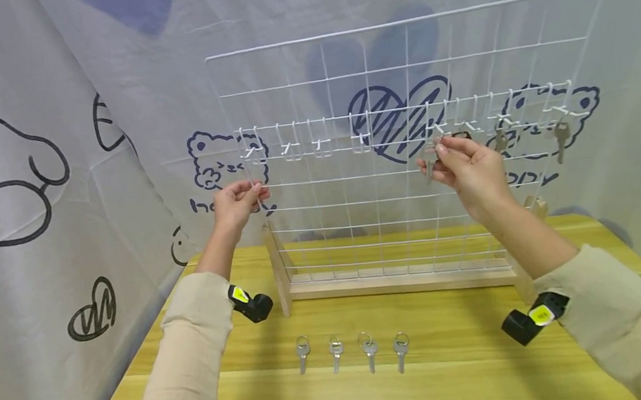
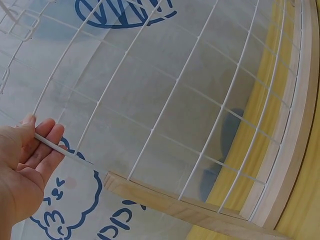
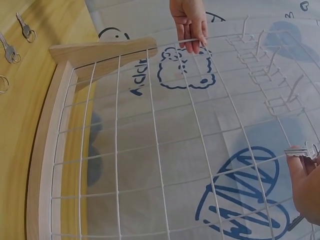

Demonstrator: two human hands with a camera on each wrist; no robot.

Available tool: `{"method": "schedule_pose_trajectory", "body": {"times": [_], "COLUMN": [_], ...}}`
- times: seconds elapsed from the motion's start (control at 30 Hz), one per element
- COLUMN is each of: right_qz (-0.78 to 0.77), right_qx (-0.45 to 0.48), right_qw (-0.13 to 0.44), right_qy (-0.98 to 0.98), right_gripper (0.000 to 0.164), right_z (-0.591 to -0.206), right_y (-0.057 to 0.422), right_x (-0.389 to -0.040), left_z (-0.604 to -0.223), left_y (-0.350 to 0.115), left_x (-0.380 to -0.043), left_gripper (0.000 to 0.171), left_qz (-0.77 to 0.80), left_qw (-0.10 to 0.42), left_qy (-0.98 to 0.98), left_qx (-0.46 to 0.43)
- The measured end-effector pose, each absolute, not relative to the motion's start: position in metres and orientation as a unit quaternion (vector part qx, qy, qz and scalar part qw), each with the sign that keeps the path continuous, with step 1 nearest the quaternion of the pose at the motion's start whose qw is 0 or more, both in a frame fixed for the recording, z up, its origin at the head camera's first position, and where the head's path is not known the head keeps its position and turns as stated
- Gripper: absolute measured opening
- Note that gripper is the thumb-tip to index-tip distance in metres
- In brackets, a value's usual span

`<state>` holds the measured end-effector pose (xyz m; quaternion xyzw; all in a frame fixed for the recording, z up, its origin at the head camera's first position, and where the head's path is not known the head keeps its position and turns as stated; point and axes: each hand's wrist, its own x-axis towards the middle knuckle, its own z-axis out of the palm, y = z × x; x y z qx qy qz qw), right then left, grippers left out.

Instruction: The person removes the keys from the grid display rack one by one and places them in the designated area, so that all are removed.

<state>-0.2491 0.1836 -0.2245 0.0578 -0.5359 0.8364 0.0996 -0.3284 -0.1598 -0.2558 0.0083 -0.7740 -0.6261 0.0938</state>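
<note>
My left hand (image 1: 235, 204) grips the left edge wire of a white wire grid rack (image 1: 375, 175); the left wrist view shows thumb and fingers around that wire. Higher and to the right, my right hand (image 1: 477, 173) pinches a silver key (image 1: 429, 152) just below a white hook (image 1: 437, 129). In the right wrist view, the key (image 3: 297, 151) lies by the thumb at the frame's edge. Whether its ring is on the hook I cannot tell. To the right hang a key (image 1: 562, 135) and another key (image 1: 501, 140); something dark behind my right hand is mostly hidden.
Several keys with rings (image 1: 336, 348) lie in a row on the yellow wood-grain table (image 1: 456, 379). Hooks with no key (image 1: 318, 144) line the rack's left half. A wooden base (image 1: 402, 285) holds the rack upright. Behind it hangs a printed curtain (image 1: 129, 45).
</note>
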Motion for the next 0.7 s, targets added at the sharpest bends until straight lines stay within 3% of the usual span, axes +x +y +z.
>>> {"method": "schedule_pose_trajectory", "body": {"times": [0.37,0.7], "right_qz": [0.841,0.821], "right_qx": [0.035,0.032], "right_qw": [0.120,0.163], "right_qy": [-0.527,-0.547], "right_gripper": [0.003,0.018], "right_z": [-0.2233,-0.2227], "right_y": [0.1845,0.1893], "right_x": [-0.2431,-0.2437], "left_z": [-0.2561,-0.2568], "left_y": [-0.1598,-0.1600], "left_x": [-0.3287,-0.3314], "left_gripper": [0.030,0.030], "left_qz": [-0.619,-0.615], "left_qw": [0.096,0.097], "left_qy": [-0.780,-0.783], "left_qx": [0.006,-0.001]}}
